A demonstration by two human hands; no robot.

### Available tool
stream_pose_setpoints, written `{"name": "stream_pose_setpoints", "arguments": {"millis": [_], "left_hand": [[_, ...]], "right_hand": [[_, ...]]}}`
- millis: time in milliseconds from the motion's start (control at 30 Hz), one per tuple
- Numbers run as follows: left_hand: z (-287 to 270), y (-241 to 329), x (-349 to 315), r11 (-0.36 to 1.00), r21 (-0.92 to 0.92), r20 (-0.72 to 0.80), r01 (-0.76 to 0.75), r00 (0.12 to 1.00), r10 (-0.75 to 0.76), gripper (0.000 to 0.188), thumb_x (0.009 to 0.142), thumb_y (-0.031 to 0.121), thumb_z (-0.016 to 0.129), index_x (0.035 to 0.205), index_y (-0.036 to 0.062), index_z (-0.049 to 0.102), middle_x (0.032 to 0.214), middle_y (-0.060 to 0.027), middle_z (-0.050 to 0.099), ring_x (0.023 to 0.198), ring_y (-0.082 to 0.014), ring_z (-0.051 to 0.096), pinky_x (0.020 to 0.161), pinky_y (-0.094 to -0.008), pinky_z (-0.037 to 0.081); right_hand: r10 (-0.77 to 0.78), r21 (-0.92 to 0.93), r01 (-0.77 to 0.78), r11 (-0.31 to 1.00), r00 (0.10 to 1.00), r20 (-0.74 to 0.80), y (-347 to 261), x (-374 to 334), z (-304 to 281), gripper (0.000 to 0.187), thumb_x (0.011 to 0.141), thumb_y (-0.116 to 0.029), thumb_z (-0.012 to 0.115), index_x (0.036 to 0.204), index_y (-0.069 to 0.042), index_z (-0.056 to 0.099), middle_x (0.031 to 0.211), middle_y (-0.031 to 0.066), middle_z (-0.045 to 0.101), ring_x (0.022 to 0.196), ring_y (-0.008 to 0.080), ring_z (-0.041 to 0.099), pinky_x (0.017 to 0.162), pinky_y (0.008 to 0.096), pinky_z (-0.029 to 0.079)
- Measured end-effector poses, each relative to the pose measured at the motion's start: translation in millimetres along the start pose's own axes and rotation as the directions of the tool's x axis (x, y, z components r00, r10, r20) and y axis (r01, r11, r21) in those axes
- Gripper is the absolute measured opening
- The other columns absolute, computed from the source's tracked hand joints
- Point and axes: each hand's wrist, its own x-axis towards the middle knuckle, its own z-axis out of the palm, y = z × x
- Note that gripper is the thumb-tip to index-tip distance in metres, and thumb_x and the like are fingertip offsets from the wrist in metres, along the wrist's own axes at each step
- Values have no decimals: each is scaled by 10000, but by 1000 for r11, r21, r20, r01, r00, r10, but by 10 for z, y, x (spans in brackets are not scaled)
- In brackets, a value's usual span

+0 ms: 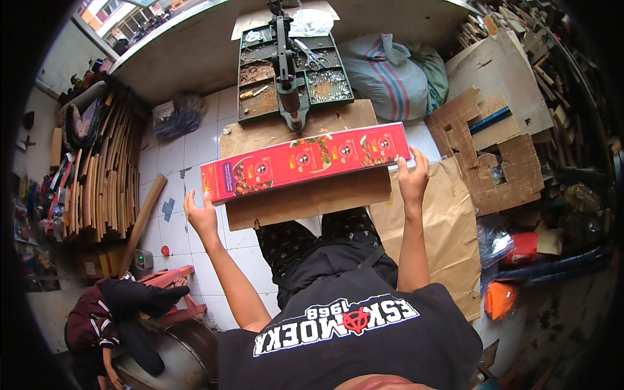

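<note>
A long red printed panel [286,162] with pictures of food lies slightly tilted across a brown wooden board [305,198], its right end farther off. My left hand [202,216] is at its left end, with the thumb by the near corner and the fingers along the edge. My right hand [414,177] grips the right end, thumb on the near edge. Just beyond the panel's middle stands a dark green hand press [286,71], its lower tip close to the panel's far edge.
Behind the press sits a compartmented tray [328,88] of small metal parts, with scissors [313,55]. A stuffed sack [383,75] and cut boards [487,149] stand right, brown paper [432,234] nearer. Leaning boards [107,169] line the left; another person [114,318] sits lower left.
</note>
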Motion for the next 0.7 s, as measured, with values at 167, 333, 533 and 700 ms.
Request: {"name": "stream_pose_setpoints", "arguments": {"millis": [167, 333, 533, 700], "left_hand": [[63, -110, 81, 987, -77, 179, 142, 976, -126, 419, 884, 189, 678, 1222, -51, 617, 1132, -216, 674, 985, -275, 683, 874, -356, 527], [26, -12, 93, 984, -101, 194, 147, 973, -125, 351, 869, 139, 681, 1165, -47, 658, 1033, -189, 715, 917, -232, 704, 822, -332, 542], [84, -165, 132, 981, -121, 180, 154, 975, -131, 316, 867, 130, 680, 1141, -28, 679, 1029, -177, 716, 915, -230, 702, 818, -332, 537], [137, -264, 217, 990, -99, 73, 103, 993, -96, 240, 871, 120, 679, 1050, -38, 696, 973, -129, 704, 853, -207, 684, 797, -315, 532]], "right_hand": [[219, -313, -175, 933, 969, 114, 266, 258, 210, 564, 808, -299, 716, 1284, -28, 581, 1271, 167, 574, 1173, 357, 524, 1004, 439, 430], [286, -361, -229, 904, 952, 111, 97, 261, 149, 610, 796, -316, 744, 1297, -13, 574, 1238, 187, 590, 1151, 346, 549, 996, 418, 437], [277, -305, -239, 922, 957, 89, 200, 315, 142, 578, 752, -326, 781, 1210, -3, 640, 1182, 206, 614, 1122, 332, 568, 982, 416, 444], [232, -79, -231, 970, 973, 7, 387, 355, 174, 397, 788, -195, 755, 1128, -6, 672, 1060, 163, 663, 1000, 290, 614, 934, 381, 475]]}}
